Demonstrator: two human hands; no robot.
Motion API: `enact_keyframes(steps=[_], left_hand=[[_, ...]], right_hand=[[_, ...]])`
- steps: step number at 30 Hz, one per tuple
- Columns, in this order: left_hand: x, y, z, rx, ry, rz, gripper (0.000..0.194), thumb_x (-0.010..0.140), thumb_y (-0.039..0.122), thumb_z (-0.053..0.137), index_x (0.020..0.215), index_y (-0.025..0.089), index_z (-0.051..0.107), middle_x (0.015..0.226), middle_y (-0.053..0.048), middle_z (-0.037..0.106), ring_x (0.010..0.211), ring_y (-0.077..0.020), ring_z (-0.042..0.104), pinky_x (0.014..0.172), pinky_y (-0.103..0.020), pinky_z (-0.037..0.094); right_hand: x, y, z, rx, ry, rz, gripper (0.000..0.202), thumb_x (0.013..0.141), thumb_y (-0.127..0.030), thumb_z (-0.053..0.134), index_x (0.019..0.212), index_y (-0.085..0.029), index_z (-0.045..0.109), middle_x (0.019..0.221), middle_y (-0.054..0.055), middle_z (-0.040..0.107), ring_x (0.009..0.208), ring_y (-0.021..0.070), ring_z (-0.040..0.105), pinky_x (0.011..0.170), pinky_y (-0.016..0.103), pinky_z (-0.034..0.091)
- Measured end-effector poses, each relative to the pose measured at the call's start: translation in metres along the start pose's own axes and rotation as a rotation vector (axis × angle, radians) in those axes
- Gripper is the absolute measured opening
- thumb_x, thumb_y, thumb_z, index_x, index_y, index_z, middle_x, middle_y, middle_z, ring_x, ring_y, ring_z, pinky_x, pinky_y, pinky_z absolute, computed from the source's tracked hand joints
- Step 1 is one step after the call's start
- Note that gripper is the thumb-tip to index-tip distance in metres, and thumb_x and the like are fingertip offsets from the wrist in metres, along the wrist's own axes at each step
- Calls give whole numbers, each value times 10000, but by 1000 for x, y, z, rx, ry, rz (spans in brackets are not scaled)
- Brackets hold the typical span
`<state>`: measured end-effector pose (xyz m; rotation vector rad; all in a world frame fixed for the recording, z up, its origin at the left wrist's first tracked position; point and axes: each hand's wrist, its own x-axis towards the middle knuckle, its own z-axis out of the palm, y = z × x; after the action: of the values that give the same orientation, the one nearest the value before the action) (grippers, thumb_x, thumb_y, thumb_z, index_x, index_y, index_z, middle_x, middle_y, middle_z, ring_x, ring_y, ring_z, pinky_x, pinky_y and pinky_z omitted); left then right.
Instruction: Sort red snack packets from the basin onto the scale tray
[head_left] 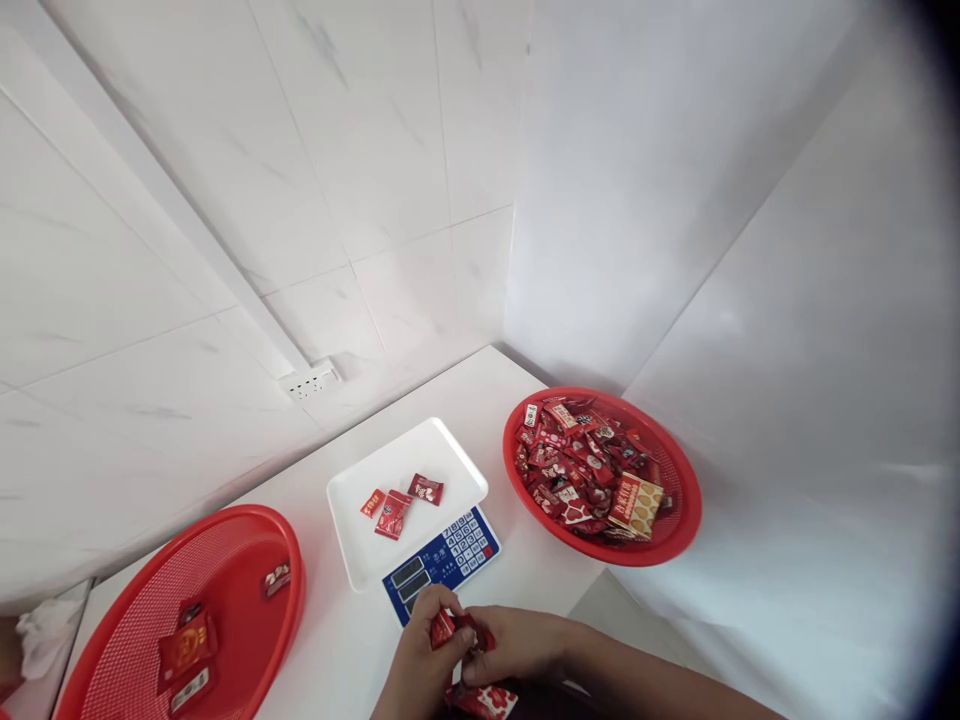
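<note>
My left hand (426,650) and my right hand (521,645) are close together at the bottom centre, in front of the scale. The left fingers are closed on a small red snack packet (441,628). My right hand is curled around more dark red packets (480,635), partly hidden by the fingers. Below both hands shows a red-and-white patterned packet (491,702); which hand bears it I cannot tell. Just beyond is a digital weighing scale (450,565) with a white tray (349,510). Three red packets (392,514) lie in that tray.
At right, a red plastic basket (686,510) is heaped with red packets and one larger yellow-and-red pack (635,505). Another red basket (259,590) stands at left with several packets in it. Behind the white table (480,400) are walls and a power socket (309,382).
</note>
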<state>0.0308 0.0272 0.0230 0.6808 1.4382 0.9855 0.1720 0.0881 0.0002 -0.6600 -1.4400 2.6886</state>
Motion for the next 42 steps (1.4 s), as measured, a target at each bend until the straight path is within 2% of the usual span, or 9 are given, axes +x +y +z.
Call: enact_keyframes(steps=[3,5,8,11,17,22,27,36,42], left_hand=[[2,0,-2,87,-55,60,147,623,252,697,663,184,573,642,14,553,612,-120,495,594,-221,384],[2,2,-4,85,-53,15,198,629,300,701,655,180,546,541,35,508,498,-91,437,494,-203,330],[0,11,-9,-22,-12,-12,231,658,336,687,668,179,518,497,54,488,432,-60,378,476,-192,323],[0,21,-16,-216,60,-38,219,679,338,676,716,182,526,521,50,510,460,-63,416,497,-184,362],[4,25,-19,-443,138,-125,259,611,281,738,758,184,547,656,40,578,528,-59,505,551,-179,424],[8,21,-7,-436,179,-145,252,619,301,731,717,186,529,622,48,565,504,-51,483,522,-168,396],[7,29,-1,-287,127,-96,248,662,363,692,722,181,535,513,56,506,496,-59,448,502,-158,353],[5,23,-5,17,92,-107,360,637,457,678,815,149,619,536,28,522,503,-73,437,510,-182,359],[7,17,-13,114,48,-84,343,624,470,675,702,142,611,503,53,460,416,-45,344,428,-187,267]], right_hand=[[-1,-3,-4,-38,-97,-7,310,542,-215,731,809,-164,581,682,-49,545,597,77,468,571,188,369],[-3,-8,-5,-48,-153,10,439,477,-202,772,871,-170,581,725,-44,568,634,87,496,601,195,395],[-6,-11,-8,-116,-149,64,566,430,-166,787,954,-188,574,724,-56,573,641,93,512,588,189,408],[-4,-4,-13,-154,-51,123,591,416,-120,768,975,-199,593,716,-59,577,599,83,520,539,177,402],[9,12,-17,218,364,-11,225,495,-177,677,670,-162,538,478,-82,511,377,56,457,431,188,383],[10,-2,-15,174,368,-114,359,531,-343,735,756,-156,528,513,-78,527,367,50,446,385,176,348],[9,-8,-17,75,464,-178,363,664,-502,613,657,-150,521,425,-83,456,334,45,387,349,170,281],[3,-13,-18,-227,534,-171,248,696,-372,593,606,-178,469,485,-76,465,362,40,365,359,170,263],[-2,-27,-22,-392,397,-24,134,729,-300,551,797,-190,582,509,-78,494,369,47,364,396,177,292]])
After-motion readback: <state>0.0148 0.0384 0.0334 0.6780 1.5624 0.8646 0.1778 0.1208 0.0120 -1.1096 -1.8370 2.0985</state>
